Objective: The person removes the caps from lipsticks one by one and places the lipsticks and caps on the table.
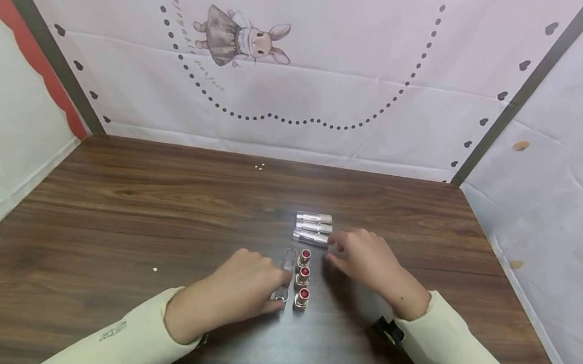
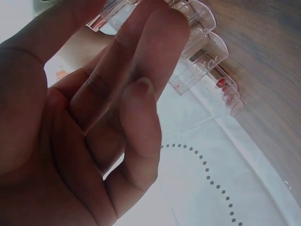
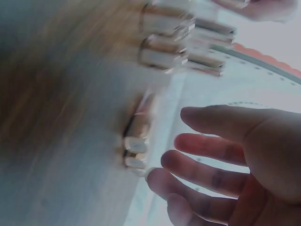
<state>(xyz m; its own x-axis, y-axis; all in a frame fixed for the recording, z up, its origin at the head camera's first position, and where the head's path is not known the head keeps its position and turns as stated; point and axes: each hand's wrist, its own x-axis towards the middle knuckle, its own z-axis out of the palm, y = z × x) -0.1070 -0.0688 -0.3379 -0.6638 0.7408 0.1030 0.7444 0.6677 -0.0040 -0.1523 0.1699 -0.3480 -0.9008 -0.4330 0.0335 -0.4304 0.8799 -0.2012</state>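
Observation:
Three uncapped lipsticks with red tips and gold bases stand upright in a row. Left of them runs a row of clear lipstick caps, partly covered by my left hand. Its thumb and index finger pinch the nearest clear cap; in the left wrist view that clear cap shows between them. Beyond the row lie three silvery lipsticks with clear caps, side by side. At the right end of the nearest one is my right hand, fingers loosely bent and holding nothing.
The dark wooden table has small white specks near its back edge and one white bit at the left. Printed cloth walls close off the back and both sides.

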